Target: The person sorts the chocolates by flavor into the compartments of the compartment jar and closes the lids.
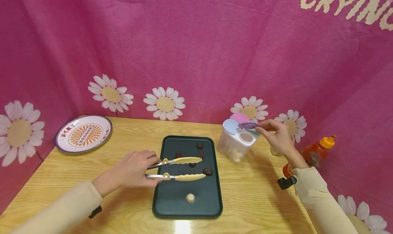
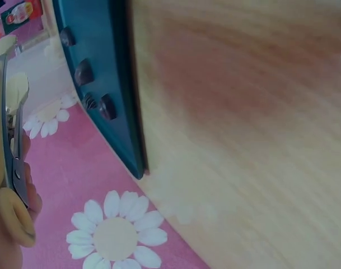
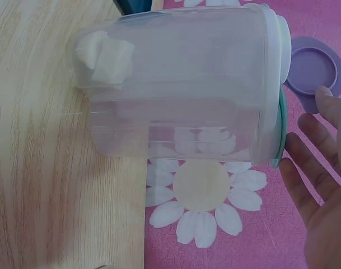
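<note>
Over the dark tray [image 1: 184, 209], I have the left hand [image 1: 136, 171] gripping the tongs [image 1: 189, 177], their tips parted. Well apart from it, the right hand [image 1: 277, 138] pinches the raised purple lid [image 1: 248, 125] of the clear container [image 1: 225, 144], which stands just beside the tray's right edge, pale pieces [image 1: 236, 156] at its bottom. I judge opening the container to be the step in hand; the next move calls for holding that lid clear. Whether the tips touch a dark piece [image 1: 208, 172], I can't quite tell.
</note>
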Motion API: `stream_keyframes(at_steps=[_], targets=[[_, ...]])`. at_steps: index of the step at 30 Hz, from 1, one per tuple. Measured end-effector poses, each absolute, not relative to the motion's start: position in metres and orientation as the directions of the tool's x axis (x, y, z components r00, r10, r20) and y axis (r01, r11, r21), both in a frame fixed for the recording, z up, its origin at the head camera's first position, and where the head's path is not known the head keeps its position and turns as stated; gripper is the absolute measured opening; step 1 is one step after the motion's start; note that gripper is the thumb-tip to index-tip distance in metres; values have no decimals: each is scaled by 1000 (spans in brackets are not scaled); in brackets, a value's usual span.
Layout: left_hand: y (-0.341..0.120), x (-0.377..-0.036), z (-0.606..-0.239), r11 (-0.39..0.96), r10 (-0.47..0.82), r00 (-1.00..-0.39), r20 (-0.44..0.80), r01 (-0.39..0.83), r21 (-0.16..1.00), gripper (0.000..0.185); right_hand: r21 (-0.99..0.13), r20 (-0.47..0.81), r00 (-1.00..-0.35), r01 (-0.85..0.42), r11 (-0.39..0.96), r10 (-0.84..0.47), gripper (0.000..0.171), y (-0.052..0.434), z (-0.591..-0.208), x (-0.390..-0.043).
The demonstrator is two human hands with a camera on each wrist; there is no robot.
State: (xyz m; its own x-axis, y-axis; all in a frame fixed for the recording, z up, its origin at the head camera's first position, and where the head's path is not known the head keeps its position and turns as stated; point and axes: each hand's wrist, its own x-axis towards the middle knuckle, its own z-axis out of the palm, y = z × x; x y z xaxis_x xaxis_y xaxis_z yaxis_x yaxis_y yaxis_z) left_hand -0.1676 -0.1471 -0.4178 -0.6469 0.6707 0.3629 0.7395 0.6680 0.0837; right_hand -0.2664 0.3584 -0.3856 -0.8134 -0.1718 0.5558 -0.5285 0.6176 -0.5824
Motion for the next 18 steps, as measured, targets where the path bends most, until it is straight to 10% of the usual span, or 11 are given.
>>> stream_keyframes(at_steps=[18], targets=[[-163, -138, -462, 514, 770, -476, 426, 857, 28, 41, -587, 558, -813, -528, 614, -166, 12, 359, -387, -267]])
